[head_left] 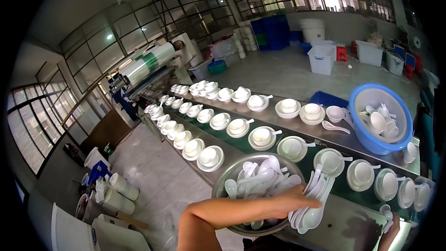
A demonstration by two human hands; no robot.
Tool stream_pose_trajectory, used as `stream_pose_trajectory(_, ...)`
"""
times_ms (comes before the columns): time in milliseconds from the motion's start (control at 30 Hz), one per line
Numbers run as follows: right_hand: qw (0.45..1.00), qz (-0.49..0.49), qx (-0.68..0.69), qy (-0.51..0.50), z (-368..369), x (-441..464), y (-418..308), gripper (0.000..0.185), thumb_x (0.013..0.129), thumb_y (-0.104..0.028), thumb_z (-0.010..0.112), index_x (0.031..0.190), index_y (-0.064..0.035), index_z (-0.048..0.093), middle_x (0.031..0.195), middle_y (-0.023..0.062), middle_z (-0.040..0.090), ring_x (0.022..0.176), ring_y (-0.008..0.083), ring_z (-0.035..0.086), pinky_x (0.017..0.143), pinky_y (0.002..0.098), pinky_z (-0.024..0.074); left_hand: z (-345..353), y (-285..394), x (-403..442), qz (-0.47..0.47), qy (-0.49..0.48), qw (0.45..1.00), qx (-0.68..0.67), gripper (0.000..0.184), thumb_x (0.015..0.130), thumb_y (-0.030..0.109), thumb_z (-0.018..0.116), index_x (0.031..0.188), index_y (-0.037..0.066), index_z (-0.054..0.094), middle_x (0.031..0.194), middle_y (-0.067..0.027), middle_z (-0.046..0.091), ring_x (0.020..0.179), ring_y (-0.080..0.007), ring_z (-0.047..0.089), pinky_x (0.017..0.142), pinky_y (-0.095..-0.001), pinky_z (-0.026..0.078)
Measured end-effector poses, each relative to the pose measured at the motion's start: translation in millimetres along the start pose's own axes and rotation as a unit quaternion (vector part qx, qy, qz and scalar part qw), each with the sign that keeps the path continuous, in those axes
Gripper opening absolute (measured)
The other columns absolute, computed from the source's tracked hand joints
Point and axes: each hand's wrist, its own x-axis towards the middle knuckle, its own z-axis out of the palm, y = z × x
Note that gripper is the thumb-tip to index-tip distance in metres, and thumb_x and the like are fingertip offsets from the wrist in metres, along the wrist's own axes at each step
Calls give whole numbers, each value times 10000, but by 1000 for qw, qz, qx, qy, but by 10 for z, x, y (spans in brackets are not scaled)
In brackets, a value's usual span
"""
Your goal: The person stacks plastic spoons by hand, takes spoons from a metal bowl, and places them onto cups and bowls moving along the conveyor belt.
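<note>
My left hand (295,201) reaches across a steel bowl (218,179) heaped with white spoons (260,176). Its fingers are closed round a nested bunch of white soup spoons (312,204) just past the bowl's right rim. At the lower right edge, my right hand (391,233) grips a single white spoon (386,214), its fingers partly cut off by the dark border. Beyond both hands, on a green conveyor belt (290,160), stand sets of a small bowl in a larger dish (331,161), many with a spoon laid in.
More stacked bowls (209,157) line the near steel ledge, and others (288,107) the far ledge. A blue basin (357,132) with bowls and spoons stands at the right, beside a loose spoon (335,128). A machine with a film roll (148,62) is at the belt's far end.
</note>
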Motion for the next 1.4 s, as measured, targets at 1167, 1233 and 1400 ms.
stream_pose_trajectory(1167,988,-115,-107,7,-63,57,-30,218,793,-102,514,931,57,569,929,228,577,818,390,559,712,418,467,25,29,-42,8,-2,1000,-14,742,661,205,725,1187,-94,296,1098,-169,469,993,-204,495,809,-309,444)
stream_pose_trajectory(1233,989,-116,-95,10,-66,60,-42,218,794,-105,514,928,58,570,929,227,577,819,390,559,714,419,467,24,28,-43,7,0,1000,-15,741,661,202,725,1189,-91,295,1098,-170,469,994,-207,496,808,-310,445)
stream_pose_trajectory(1400,993,-59,-103,-30,-49,34,74,214,795,-109,519,924,52,574,935,228,579,835,388,561,722,414,470,21,17,-34,10,1,1000,-15,744,659,201,725,1193,-85,294,1098,-173,469,994,-209,496,811,-312,444)
